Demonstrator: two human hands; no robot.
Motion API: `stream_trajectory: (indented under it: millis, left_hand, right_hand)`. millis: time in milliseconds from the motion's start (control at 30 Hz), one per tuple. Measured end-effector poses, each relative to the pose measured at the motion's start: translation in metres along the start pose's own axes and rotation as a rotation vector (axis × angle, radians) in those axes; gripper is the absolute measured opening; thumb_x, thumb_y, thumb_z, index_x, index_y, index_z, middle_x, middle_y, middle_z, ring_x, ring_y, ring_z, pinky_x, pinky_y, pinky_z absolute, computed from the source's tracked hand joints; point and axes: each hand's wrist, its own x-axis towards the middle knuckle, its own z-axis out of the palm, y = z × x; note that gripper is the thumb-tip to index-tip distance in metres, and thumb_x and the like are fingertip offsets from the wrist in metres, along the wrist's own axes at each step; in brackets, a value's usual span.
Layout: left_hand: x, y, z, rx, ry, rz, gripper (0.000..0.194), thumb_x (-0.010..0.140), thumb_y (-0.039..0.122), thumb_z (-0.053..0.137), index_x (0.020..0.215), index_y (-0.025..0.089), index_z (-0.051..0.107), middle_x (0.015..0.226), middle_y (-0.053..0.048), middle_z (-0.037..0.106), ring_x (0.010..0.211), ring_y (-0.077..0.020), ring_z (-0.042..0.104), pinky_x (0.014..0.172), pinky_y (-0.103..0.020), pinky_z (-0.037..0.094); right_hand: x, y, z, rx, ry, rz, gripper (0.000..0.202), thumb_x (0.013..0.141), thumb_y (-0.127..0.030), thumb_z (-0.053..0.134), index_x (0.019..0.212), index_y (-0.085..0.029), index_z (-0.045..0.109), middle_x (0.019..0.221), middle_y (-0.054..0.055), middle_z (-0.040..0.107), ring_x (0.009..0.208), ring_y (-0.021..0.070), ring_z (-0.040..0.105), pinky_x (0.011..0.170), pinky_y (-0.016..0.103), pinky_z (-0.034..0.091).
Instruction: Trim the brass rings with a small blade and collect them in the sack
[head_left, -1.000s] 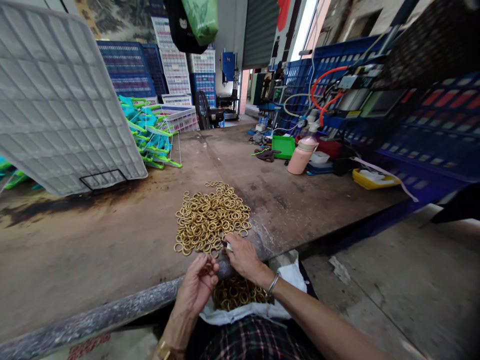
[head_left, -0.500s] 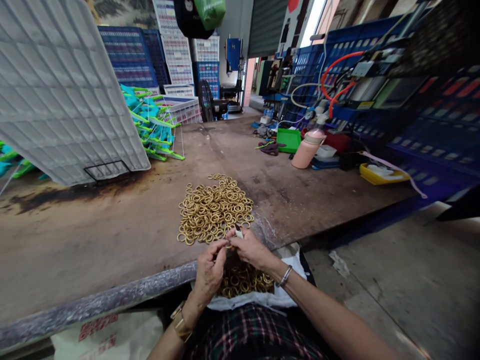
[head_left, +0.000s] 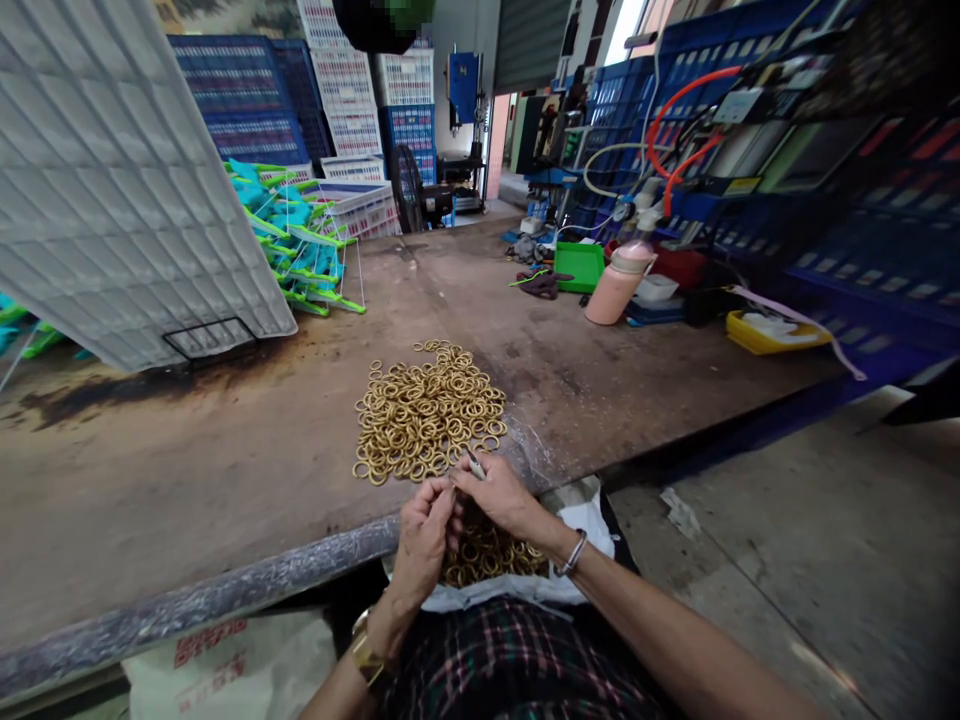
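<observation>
My left hand point(head_left: 426, 528) is closed in a pinch at the table's front edge, on what looks like a gold-coloured ring, almost wholly hidden by the fingers. Against its fingertips, my right hand point(head_left: 499, 497) is wrapped round a small pale tool point(head_left: 476, 466) with a dark end; its kind is unclear. Just beyond both hands, a heap of gold-coloured rings point(head_left: 427, 410) lies on the wooden table point(head_left: 247, 470). Below them, in my lap, a white-lined container point(head_left: 592, 525) holds many more rings point(head_left: 495, 560), partly covered by my hands.
A large pale ribbed panel point(head_left: 142, 190) leans at the left, before green and turquoise frames point(head_left: 300, 245). At the right stand a pink bottle point(head_left: 619, 288), a green tray point(head_left: 579, 267) and a yellow tray point(head_left: 772, 335). Stacked crates point(head_left: 232, 100) fill the back.
The whole view has shifted slightly. My hands stay together; the tool in my right hand now slants more, and my left fingers are curled in more.
</observation>
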Motion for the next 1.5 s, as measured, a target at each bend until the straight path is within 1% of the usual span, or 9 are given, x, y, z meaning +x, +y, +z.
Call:
stream_trajectory:
  millis: [367, 500, 600, 733, 933, 1067, 1233, 1400, 1500]
  left_hand:
    - [-0.004, 0.006, 0.002, -0.210, -0.085, -0.061, 0.024, 0.074, 0.039, 0.061, 0.075, 0.017, 0.049, 0.058, 0.006, 0.049, 0.044, -0.0038, 0.041, 0.037, -0.014, 0.029]
    - [-0.004, 0.005, 0.003, -0.213, -0.070, -0.051, 0.025, 0.074, 0.039, 0.061, 0.074, 0.018, 0.048, 0.058, 0.005, 0.050, 0.044, -0.0045, 0.042, 0.038, -0.015, 0.030]
    - [-0.004, 0.004, 0.002, -0.172, -0.057, -0.036, 0.026, 0.074, 0.041, 0.060, 0.076, 0.017, 0.049, 0.059, 0.005, 0.050, 0.044, -0.0046, 0.042, 0.039, -0.015, 0.031]
    - [-0.003, 0.002, 0.001, -0.109, -0.049, -0.007, 0.028, 0.076, 0.044, 0.058, 0.076, 0.018, 0.048, 0.058, 0.006, 0.050, 0.045, -0.0050, 0.042, 0.041, -0.016, 0.033]
    - [-0.002, -0.001, 0.000, -0.041, -0.017, 0.027, 0.030, 0.075, 0.047, 0.057, 0.074, 0.018, 0.047, 0.057, 0.006, 0.049, 0.044, -0.0055, 0.043, 0.041, -0.016, 0.034]
    - [-0.013, 0.007, 0.003, -0.003, -0.026, 0.023, 0.032, 0.073, 0.047, 0.060, 0.069, 0.018, 0.047, 0.054, 0.005, 0.049, 0.043, -0.0060, 0.043, 0.040, -0.017, 0.034]
    - [-0.030, 0.022, 0.012, -0.162, -0.263, -0.039, 0.028, 0.074, 0.041, 0.062, 0.068, 0.018, 0.048, 0.054, 0.004, 0.051, 0.041, -0.0067, 0.043, 0.039, -0.019, 0.035]
    - [-0.019, 0.015, 0.011, -0.396, -0.168, -0.212, 0.030, 0.068, 0.040, 0.068, 0.071, 0.016, 0.051, 0.069, 0.000, 0.057, 0.048, -0.0062, 0.047, 0.037, -0.016, 0.033]
    - [-0.012, 0.009, 0.007, -0.430, -0.122, -0.263, 0.029, 0.066, 0.036, 0.070, 0.071, 0.014, 0.052, 0.075, -0.002, 0.060, 0.052, -0.0061, 0.050, 0.039, -0.015, 0.033]
  right_hand:
    - [-0.003, -0.001, -0.002, -0.041, -0.014, -0.055, 0.019, 0.081, -0.028, 0.042, 0.067, -0.017, 0.048, 0.058, -0.004, 0.050, 0.056, 0.0095, 0.045, 0.055, 0.021, 0.035]
    - [-0.006, 0.006, -0.003, -0.268, 0.038, -0.125, 0.019, 0.084, -0.023, 0.038, 0.073, -0.017, 0.052, 0.062, -0.002, 0.052, 0.057, 0.0103, 0.047, 0.057, 0.021, 0.035]
    - [-0.010, 0.013, -0.002, -0.511, -0.025, -0.221, 0.014, 0.081, -0.015, 0.041, 0.075, -0.017, 0.053, 0.066, 0.000, 0.055, 0.060, 0.0111, 0.048, 0.058, 0.022, 0.033]
    - [-0.013, 0.016, 0.000, -0.737, -0.075, -0.223, 0.015, 0.075, -0.008, 0.043, 0.079, -0.017, 0.054, 0.072, 0.003, 0.059, 0.067, 0.0132, 0.051, 0.061, 0.023, 0.033]
    - [-0.014, 0.012, 0.002, -0.829, -0.080, -0.206, 0.017, 0.075, -0.009, 0.042, 0.085, -0.016, 0.055, 0.079, 0.006, 0.062, 0.072, 0.0150, 0.055, 0.062, 0.024, 0.032]
    - [-0.012, 0.012, -0.001, -0.860, -0.087, -0.158, 0.020, 0.078, -0.010, 0.039, 0.089, -0.015, 0.055, 0.077, 0.007, 0.063, 0.067, 0.0152, 0.056, 0.058, 0.024, 0.030]
    - [-0.006, 0.016, -0.019, -0.928, 0.030, -0.096, 0.026, 0.074, -0.006, 0.040, 0.094, -0.014, 0.055, 0.072, 0.006, 0.064, 0.064, 0.0157, 0.055, 0.058, 0.025, 0.029]
    - [0.008, 0.021, -0.041, -0.941, 0.239, -0.055, 0.024, 0.083, -0.014, 0.038, 0.099, -0.017, 0.055, 0.087, 0.007, 0.065, 0.077, 0.0166, 0.058, 0.066, 0.024, 0.033]
    - [0.017, 0.024, -0.049, -1.022, 0.270, 0.046, 0.020, 0.087, -0.024, 0.039, 0.099, -0.017, 0.055, 0.090, 0.008, 0.065, 0.081, 0.0181, 0.060, 0.066, 0.025, 0.034]
